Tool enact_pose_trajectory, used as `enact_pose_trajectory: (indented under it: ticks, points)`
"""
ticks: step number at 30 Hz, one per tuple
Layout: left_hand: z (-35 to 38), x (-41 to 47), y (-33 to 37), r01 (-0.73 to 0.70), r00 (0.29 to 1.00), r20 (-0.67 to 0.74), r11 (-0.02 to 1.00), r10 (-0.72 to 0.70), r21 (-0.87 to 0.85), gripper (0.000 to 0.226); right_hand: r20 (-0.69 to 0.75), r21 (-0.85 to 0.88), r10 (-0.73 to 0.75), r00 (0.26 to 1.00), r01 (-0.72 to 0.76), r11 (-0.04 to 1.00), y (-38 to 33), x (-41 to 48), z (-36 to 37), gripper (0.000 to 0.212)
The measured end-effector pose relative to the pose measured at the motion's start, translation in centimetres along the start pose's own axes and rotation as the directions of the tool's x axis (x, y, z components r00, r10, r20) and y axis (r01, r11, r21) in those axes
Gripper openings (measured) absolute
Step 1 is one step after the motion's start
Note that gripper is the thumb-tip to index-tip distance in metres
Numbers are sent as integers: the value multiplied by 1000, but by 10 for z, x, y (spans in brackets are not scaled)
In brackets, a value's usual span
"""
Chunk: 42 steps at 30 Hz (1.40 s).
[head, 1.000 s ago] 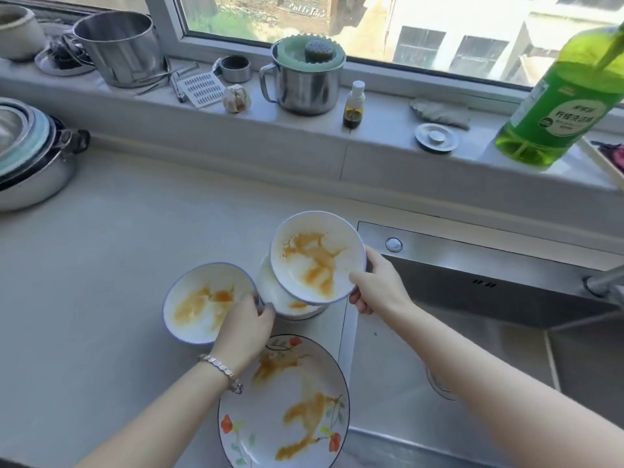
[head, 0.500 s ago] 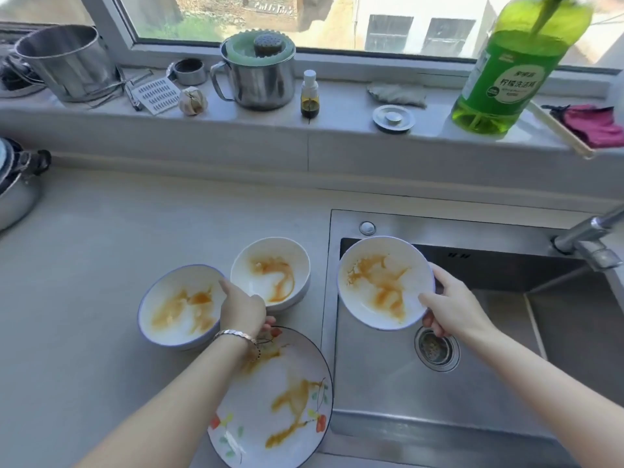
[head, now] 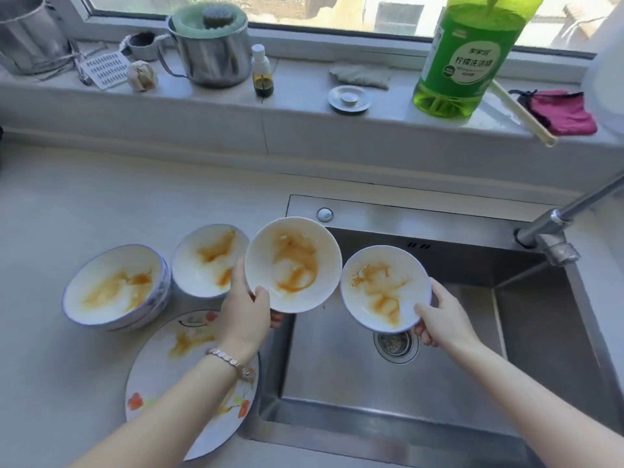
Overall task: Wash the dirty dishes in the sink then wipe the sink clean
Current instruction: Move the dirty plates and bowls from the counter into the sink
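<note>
Two round white bowls, orange-smeared: left bowl (head: 293,265) gripped by left hand (head: 244,312), right bowl (head: 385,288) by right hand (head: 442,319) over steel sink (head: 337,366).

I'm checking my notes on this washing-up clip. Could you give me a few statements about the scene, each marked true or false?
1. The left hand grips a white bowl and the right hand a blue-rimmed bowl, both stained. True.
2. The flowered plate lies in the sink. False: it lies on the counter, left of the sink.
3. The green bottle stands on the windowsill. True.
4. The pink cloth lies in the sink. False: it lies on the windowsill, right of the green bottle.
</note>
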State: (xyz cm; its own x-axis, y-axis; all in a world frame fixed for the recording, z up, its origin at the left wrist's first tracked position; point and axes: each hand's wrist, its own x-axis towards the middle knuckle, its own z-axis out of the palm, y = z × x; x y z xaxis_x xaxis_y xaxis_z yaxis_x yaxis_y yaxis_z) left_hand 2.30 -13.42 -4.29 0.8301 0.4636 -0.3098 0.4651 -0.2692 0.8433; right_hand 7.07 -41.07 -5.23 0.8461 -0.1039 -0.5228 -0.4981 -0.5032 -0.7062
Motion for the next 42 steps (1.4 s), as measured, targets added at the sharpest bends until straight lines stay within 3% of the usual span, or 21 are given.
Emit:
enact_pose_trajectory:
  ticks: [5,11,16,25,27,29,31,35,39,41,42]
  points:
    - [100,-2,-25,198,976,102,979,-193,-47,57,-31,5,144,989,-144,990,61,42,-11,48]
    - [164,28,-69,439,898,-1,898,-439,-6,61,20,-39,238,971,-237,971,118,108,12,51]
    - [181,51,-101,464,885,-38,886,-463,6,59,37,40,275,961,-276,960,145,142,43,52]
    - [189,82,-132,488,872,100,867,-479,-104,61,50,127,309,950,-313,941,158,161,58,43]
    - [186,79,-125,542,836,125,840,-534,-38,67,45,118,340,939,-343,932,154,154,57,38]
    - [178,72,-110,544,816,128,824,-563,160,66,33,49,358,933,-359,932,147,143,58,26]
    - [160,60,-85,391,852,186,832,-489,393,56,97,-95,356,929,-347,933,130,125,62,11]
    - [91,28,-29,35,944,282,901,-171,432,27,373,-226,209,904,-130,965,52,75,87,14]
    - [-15,13,-7,-132,990,5,915,141,382,23,528,-214,-32,849,169,962,-47,24,132,25]
    - [-70,11,-14,-97,950,-229,900,211,426,28,570,-181,-86,817,228,957,-89,1,158,31]
    - [-95,12,-20,-4,921,-342,882,187,471,35,572,-185,-98,814,245,952,-107,-9,172,35]
